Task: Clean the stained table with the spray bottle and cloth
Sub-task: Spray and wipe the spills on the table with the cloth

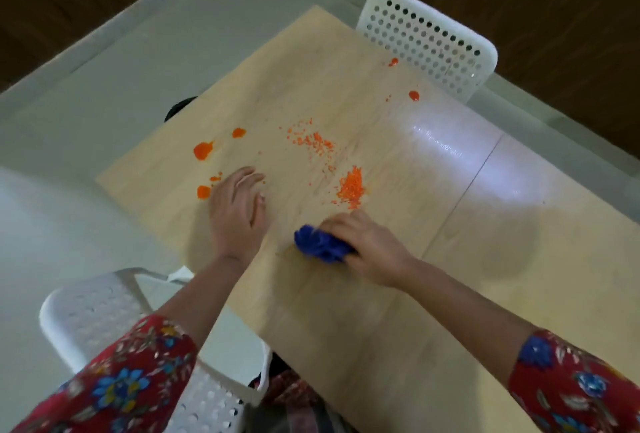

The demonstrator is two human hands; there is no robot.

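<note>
Gripping a bunched blue cloth (320,245), right hand (367,245) fingers closed; left hand (237,210) fingers open on table (346,311).

A white perforated chair (427,39) stands at the far edge, another (114,321) nearside.

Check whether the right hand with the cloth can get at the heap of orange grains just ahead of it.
Probably yes. The right hand, closed on the blue cloth, sits just short of the orange grain heap, with only bare table between them. The left hand rests off to the side.
</note>
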